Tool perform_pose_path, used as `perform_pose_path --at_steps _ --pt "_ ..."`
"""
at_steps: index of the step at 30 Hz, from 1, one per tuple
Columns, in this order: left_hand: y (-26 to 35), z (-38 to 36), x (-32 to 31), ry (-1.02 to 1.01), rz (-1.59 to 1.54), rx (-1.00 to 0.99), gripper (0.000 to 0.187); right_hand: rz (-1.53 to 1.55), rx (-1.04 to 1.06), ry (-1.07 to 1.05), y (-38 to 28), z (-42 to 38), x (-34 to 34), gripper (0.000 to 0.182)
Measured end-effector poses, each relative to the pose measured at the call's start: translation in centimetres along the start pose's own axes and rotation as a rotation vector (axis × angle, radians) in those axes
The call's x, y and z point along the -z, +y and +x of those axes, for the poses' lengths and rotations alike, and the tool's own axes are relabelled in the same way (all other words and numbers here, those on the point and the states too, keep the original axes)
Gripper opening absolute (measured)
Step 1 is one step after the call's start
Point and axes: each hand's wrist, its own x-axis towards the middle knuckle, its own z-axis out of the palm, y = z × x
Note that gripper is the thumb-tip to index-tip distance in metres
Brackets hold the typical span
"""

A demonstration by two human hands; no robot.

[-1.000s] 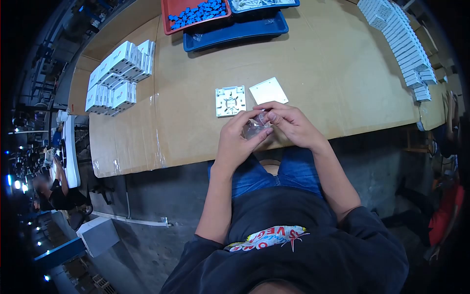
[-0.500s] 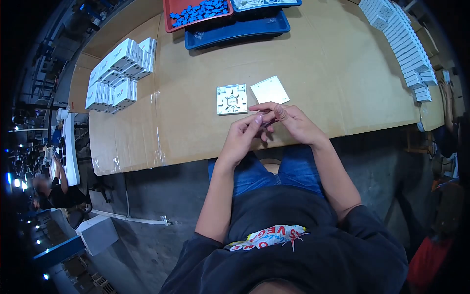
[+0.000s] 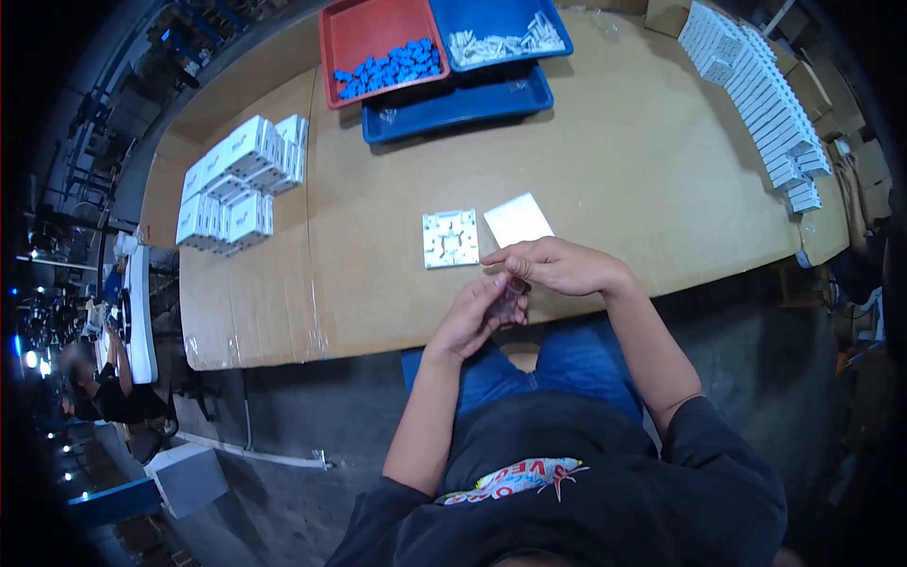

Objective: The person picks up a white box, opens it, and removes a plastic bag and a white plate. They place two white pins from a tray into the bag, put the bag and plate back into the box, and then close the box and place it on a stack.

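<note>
My left hand (image 3: 475, 317) is half turned up, its fingers closed round a small clear plastic piece (image 3: 508, 304) that looks like a little bag. Just above it, my right hand (image 3: 565, 267) has its thumb and fingers drawn together at the top of the plastic; what it grips there is hidden. Beyond the hands, a square white plastic box base (image 3: 451, 238) lies flat with its inner side up. A plain white square cover (image 3: 518, 221) lies to its right, turned at an angle, its near edge partly behind my right hand.
A red tray (image 3: 383, 24) holds blue parts, and a blue tray (image 3: 482, 11) holds small white pieces. Another blue tray (image 3: 458, 118) sits in front. White boxes (image 3: 231, 184) are stacked left; a long row (image 3: 756, 94) lines the right. Other people work at both sides.
The view has tipped up, so the table appears lower and more of the trays shows. My left hand has turned, uncovering the clear plastic. My right hand has flattened over it.
</note>
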Motion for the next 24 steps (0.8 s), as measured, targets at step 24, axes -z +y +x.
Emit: perform_pose_path --at_steps 24 --pt "-1.0 1.6 2.7 -0.237 -0.502 0.021 0.058 -1.193 -0.147 0.525 -4.2 18.5 33.2 0.014"
